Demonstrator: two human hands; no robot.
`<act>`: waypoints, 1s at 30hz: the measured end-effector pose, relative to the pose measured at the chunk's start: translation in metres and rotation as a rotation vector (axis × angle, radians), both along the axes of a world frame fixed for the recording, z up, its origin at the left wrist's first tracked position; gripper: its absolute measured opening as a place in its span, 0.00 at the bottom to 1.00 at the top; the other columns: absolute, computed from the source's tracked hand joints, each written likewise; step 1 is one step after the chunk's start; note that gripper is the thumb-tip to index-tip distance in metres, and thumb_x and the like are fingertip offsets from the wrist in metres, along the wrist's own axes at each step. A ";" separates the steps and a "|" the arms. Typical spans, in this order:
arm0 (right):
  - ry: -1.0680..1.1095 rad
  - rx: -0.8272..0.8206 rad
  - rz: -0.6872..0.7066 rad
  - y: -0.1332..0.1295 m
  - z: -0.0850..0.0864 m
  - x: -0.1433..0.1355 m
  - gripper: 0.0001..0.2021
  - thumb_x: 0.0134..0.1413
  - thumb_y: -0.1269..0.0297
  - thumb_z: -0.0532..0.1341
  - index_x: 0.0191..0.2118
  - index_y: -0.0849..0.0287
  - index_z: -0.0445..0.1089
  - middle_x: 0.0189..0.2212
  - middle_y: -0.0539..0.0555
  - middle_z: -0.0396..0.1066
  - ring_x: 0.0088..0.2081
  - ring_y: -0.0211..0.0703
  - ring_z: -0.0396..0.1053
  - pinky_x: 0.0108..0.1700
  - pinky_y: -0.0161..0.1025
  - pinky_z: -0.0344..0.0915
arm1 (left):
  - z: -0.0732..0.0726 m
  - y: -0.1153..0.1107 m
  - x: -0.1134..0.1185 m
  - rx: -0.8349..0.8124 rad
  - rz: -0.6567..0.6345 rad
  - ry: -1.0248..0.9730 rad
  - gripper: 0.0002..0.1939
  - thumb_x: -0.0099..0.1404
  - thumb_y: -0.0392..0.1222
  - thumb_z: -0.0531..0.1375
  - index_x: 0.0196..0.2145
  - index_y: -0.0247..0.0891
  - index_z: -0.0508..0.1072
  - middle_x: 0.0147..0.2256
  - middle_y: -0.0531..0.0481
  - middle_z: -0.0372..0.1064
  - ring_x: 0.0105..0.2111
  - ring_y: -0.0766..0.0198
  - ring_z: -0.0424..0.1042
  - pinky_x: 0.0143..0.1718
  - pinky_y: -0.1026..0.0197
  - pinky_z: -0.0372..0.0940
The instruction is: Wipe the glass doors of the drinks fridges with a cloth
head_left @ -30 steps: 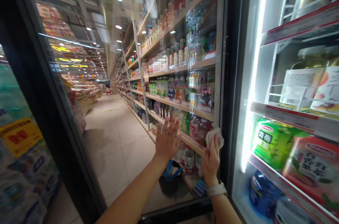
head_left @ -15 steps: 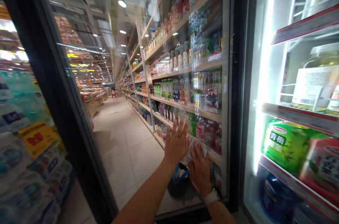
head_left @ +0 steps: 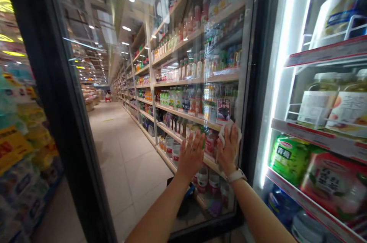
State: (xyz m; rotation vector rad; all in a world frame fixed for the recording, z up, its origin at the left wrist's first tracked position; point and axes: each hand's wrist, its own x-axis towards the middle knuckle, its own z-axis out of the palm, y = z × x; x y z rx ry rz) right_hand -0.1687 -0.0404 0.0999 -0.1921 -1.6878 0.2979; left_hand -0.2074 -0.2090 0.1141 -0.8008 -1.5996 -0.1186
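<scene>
A glass cooler door [head_left: 249, 82] with a dark frame stands swung open in front of me. My left hand [head_left: 191, 155] lies flat against the lower part of the pane, fingers spread, with nothing visible in it. To its right, my right hand [head_left: 229, 152] presses a crumpled white cloth [head_left: 221, 132] onto the glass, near the frame's right side. The cloth shows around the fingers; the rest is under the palm. A light-banded watch [head_left: 237, 175] is on the right wrist.
At right, the lit cooler holds bottles, green drink packs [head_left: 289, 160] and red ones [head_left: 327, 181] on wire shelves. Through the glass, long drink shelves [head_left: 197, 114] line an aisle floor [head_left: 114, 151]. A dark bucket [head_left: 183, 206] stands low behind the door. Wrapped goods [head_left: 25, 185] are stacked left.
My right hand has slid up and to the right across the glass with the cloth. My left hand stays flat on the pane, and the view has shifted somewhat right.
</scene>
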 end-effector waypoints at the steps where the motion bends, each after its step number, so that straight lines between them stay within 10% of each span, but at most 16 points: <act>1: 0.000 -0.006 0.012 -0.007 -0.003 -0.001 0.29 0.67 0.59 0.46 0.70 0.51 0.38 0.71 0.58 0.35 0.71 0.56 0.36 0.65 0.67 0.48 | 0.000 0.000 0.000 0.001 -0.002 -0.002 0.33 0.67 0.45 0.54 0.67 0.38 0.50 0.67 0.47 0.47 0.69 0.56 0.36 0.69 0.47 0.32; 9: -0.157 0.249 0.198 -0.047 -0.057 0.007 0.33 0.62 0.73 0.47 0.70 0.52 0.37 0.69 0.59 0.45 0.69 0.52 0.44 0.63 0.58 0.58 | -0.001 -0.001 -0.003 -0.015 -0.018 -0.018 0.31 0.68 0.41 0.52 0.67 0.38 0.51 0.67 0.47 0.45 0.69 0.54 0.39 0.69 0.46 0.35; 20: 0.090 0.045 0.092 0.009 -0.005 -0.002 0.29 0.65 0.72 0.44 0.70 0.54 0.42 0.70 0.58 0.41 0.70 0.49 0.39 0.68 0.63 0.47 | -0.003 0.002 0.000 -0.029 -0.005 -0.046 0.31 0.69 0.44 0.53 0.67 0.38 0.51 0.66 0.45 0.47 0.68 0.55 0.42 0.69 0.46 0.37; 26: -0.022 0.175 0.229 -0.049 -0.041 -0.005 0.31 0.63 0.73 0.45 0.70 0.52 0.40 0.69 0.58 0.46 0.69 0.51 0.45 0.65 0.60 0.55 | -0.003 -0.001 -0.002 -0.026 0.002 -0.029 0.31 0.69 0.43 0.51 0.67 0.37 0.50 0.67 0.47 0.46 0.69 0.55 0.40 0.69 0.46 0.35; 30: -0.117 0.259 0.272 -0.040 -0.053 0.002 0.31 0.62 0.74 0.46 0.69 0.51 0.44 0.68 0.57 0.51 0.68 0.48 0.49 0.64 0.55 0.59 | -0.002 -0.002 -0.002 -0.027 0.001 -0.022 0.32 0.68 0.42 0.51 0.67 0.37 0.49 0.67 0.47 0.46 0.69 0.55 0.39 0.69 0.47 0.34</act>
